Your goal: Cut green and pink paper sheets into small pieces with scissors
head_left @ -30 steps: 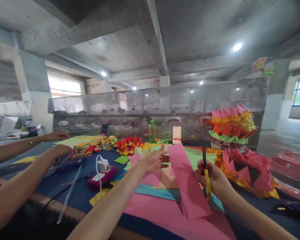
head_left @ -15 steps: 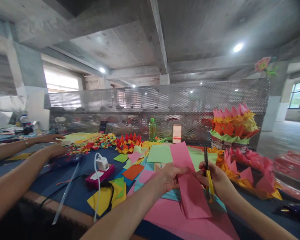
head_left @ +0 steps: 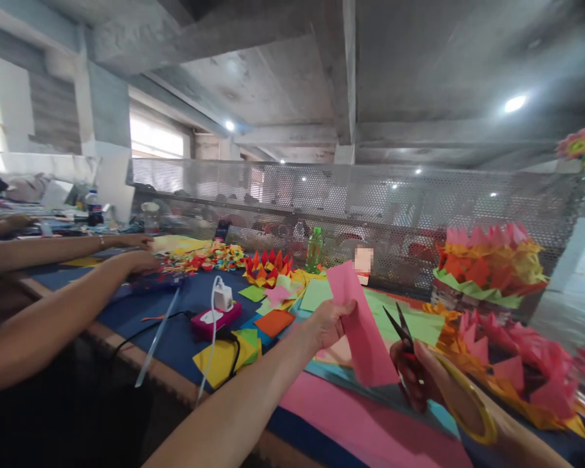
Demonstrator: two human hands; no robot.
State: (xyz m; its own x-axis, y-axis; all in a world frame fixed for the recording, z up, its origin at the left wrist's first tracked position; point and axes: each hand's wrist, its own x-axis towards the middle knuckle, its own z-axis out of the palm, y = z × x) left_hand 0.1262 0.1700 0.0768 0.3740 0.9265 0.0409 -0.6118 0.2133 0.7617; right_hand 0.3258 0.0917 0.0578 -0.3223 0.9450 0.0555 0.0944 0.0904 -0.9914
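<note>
A folded strip of pink paper (head_left: 370, 348) is pinched near its left edge by my left hand (head_left: 336, 323), thumb on top, and it tilts above the table. In my right hand (head_left: 414, 377) is a pair of scissors (head_left: 403, 330) with yellow handles. The dark blades are apart, pointing up and away, just right of the strip and not touching it. Beneath both hands lie a large pink sheet (head_left: 361, 422), blue paper and pale green sheets (head_left: 400, 312).
Pink and orange paper petals (head_left: 517, 364) lie right, below a tiered paper lotus (head_left: 492, 263). Left are a purple power strip (head_left: 219, 320) with a white charger, yellow paper squares (head_left: 219, 361) and a co-worker's arms (head_left: 92, 292). A green bottle (head_left: 314, 250) stands behind, before a perforated metal screen (head_left: 273, 195).
My right hand has drawn back from the strip, and the scissors' blades have spread and turned. The strip remains in my left hand, and the view has shifted left.
</note>
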